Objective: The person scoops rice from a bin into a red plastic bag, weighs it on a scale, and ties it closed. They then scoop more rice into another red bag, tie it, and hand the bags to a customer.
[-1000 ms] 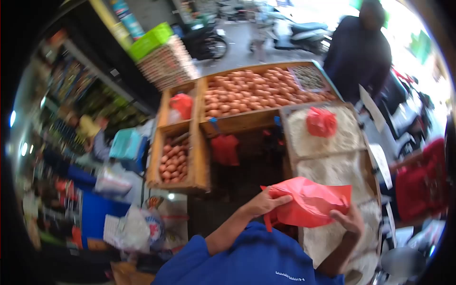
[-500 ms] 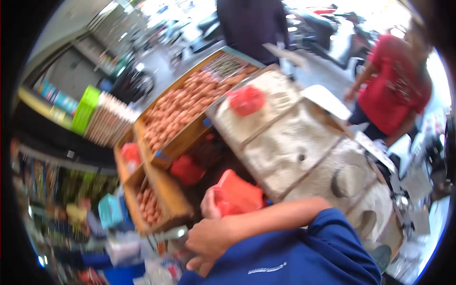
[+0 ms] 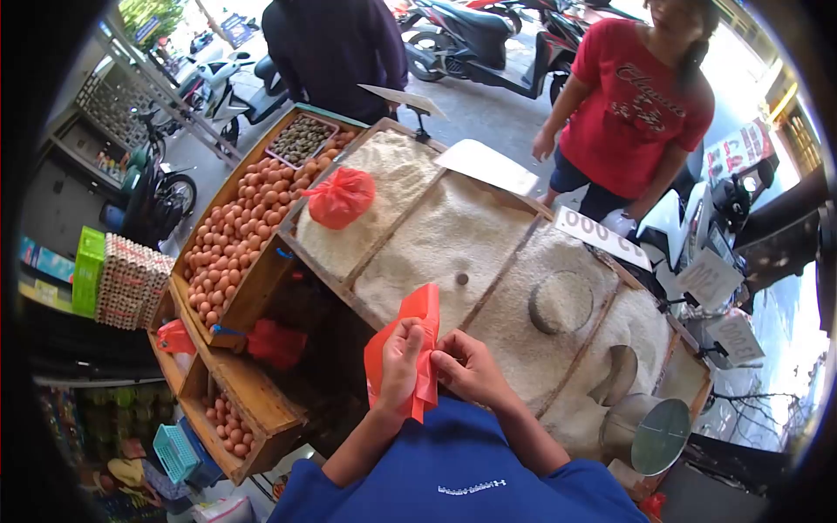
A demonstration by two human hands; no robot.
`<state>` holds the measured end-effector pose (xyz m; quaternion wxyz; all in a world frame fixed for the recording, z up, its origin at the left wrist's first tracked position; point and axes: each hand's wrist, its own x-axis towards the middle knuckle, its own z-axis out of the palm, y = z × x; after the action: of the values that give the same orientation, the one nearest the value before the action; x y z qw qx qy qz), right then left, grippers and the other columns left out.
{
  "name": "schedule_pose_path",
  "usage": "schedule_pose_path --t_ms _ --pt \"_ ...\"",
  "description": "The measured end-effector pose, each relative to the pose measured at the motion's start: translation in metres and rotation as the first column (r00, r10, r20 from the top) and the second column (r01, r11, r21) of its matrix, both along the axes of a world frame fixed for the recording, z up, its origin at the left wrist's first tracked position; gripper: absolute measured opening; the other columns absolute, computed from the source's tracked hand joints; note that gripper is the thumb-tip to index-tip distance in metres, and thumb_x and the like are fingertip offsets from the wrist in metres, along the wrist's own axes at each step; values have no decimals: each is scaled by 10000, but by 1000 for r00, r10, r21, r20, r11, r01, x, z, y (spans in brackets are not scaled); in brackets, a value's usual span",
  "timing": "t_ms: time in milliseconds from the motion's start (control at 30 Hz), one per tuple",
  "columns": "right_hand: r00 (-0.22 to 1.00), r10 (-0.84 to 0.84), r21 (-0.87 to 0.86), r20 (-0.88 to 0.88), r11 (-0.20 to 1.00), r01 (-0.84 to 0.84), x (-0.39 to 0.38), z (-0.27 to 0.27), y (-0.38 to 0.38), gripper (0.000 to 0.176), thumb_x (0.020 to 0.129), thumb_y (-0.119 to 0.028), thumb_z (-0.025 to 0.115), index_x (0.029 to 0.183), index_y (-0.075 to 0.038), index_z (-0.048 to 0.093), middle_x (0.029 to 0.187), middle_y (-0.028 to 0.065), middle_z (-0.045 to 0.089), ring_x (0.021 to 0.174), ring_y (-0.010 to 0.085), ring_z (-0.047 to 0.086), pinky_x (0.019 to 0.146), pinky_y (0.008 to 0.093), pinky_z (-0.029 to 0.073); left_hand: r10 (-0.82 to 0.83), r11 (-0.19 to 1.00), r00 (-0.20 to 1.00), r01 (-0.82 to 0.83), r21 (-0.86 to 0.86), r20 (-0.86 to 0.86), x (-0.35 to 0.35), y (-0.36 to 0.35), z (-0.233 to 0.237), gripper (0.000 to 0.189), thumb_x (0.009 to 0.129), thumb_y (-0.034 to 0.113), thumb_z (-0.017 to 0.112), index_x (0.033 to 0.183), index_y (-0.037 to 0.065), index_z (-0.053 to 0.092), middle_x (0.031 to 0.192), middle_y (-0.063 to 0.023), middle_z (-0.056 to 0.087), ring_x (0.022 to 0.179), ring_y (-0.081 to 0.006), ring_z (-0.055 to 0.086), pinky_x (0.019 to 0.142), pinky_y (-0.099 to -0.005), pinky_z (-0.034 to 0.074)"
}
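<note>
A red plastic bag (image 3: 420,303), flat and folded lengthwise, is held upright in front of my chest. My left hand (image 3: 399,362) is closed round its left side, thumb on top. At its right edge, my right hand (image 3: 469,364) pinches the plastic between thumb and fingers. Both hands are above the near edge of a wooden bin of rice (image 3: 436,235), divided into compartments. A tied, filled red bag (image 3: 342,199) rests on the rice in the far left compartment.
Brown eggs (image 3: 248,213) fill a wooden box at left, with more eggs (image 3: 228,427) below. Metal scoops (image 3: 660,434) and a round measure (image 3: 561,302) rest on the rice. Price signs (image 3: 602,235) line the far edge. A person in red (image 3: 636,105) and one in dark clothes (image 3: 336,52) stand beyond.
My right hand, earlier reaching across to the left below the bag, has come back and now pinches the bag's right edge. The bag is now narrower and upright. The view has turned.
</note>
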<state>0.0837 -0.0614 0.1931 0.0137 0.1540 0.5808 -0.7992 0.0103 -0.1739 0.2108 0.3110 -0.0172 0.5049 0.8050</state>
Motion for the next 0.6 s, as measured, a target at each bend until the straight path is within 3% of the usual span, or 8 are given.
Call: schedule_pose_path --t_ms 167,267,300,367,400,467,567,600 --pt "995 -101 176 -19 979 103 14 -2 11 113 880 -108 602 859 -11 550 742 52 595 631 108 535 582 272 455 -258 959 966 255 -121 -9 -4 3 -12 130 915 135 573 984 26 585 862 -11 612 754 -43 569 677 -179 467" --pt "975 -37 563 -220 812 158 20 -3 19 117 850 -97 612 878 -6 545 761 128 558 716 249 575 641 339 473 -293 925 956 287 -248 14 -3 -6 -11 118 904 101 576 920 5 643 832 -21 647 719 -60 591 648 -195 480" --pt "975 -57 563 -213 809 170 24 -5 20 117 850 -97 612 878 -6 545 761 128 558 716 249 575 641 339 473 -329 898 944 316 -307 12 -5 -7 -11 110 893 92 594 928 1 645 831 -26 650 716 -67 596 643 -200 484" --pt "942 -48 779 -331 550 301 27 -4 26 164 833 -122 639 891 -7 537 769 123 544 727 251 573 641 357 469 -347 901 936 316 -297 -55 -4 -1 -19 103 873 86 622 927 0 639 831 -32 649 721 -74 601 639 -210 490" --pt "940 -63 783 -334 537 314 31 1 28 164 833 -122 639 891 -7 537 769 123 544 727 251 573 641 357 469 -341 910 932 296 -292 -119 -2 2 -22 110 853 80 650 925 -2 634 831 -38 649 727 -82 606 634 -221 496" --pt "955 -168 648 -243 704 289 39 15 28 151 823 -95 656 905 -14 557 774 108 571 690 196 566 620 311 462 -346 918 936 322 -231 -70 6 14 -25 127 839 79 666 928 -2 626 835 -43 647 737 -91 610 636 -230 503" --pt "978 -184 496 -95 843 207 51 14 36 179 820 -104 666 904 -6 543 766 102 557 652 163 554 600 306 465 -381 915 924 382 -130 35 20 29 -27 207 818 116 703 952 -2 600 864 -55 642 750 -118 620 636 -252 517" --pt "975 -201 503 -100 835 223 57 10 40 179 820 -104 666 904 -6 543 766 102 557 652 163 554 600 306 465 -416 896 893 435 -90 169 22 31 -28 230 819 124 703 976 -3 593 893 -61 639 775 -127 620 648 -257 518"
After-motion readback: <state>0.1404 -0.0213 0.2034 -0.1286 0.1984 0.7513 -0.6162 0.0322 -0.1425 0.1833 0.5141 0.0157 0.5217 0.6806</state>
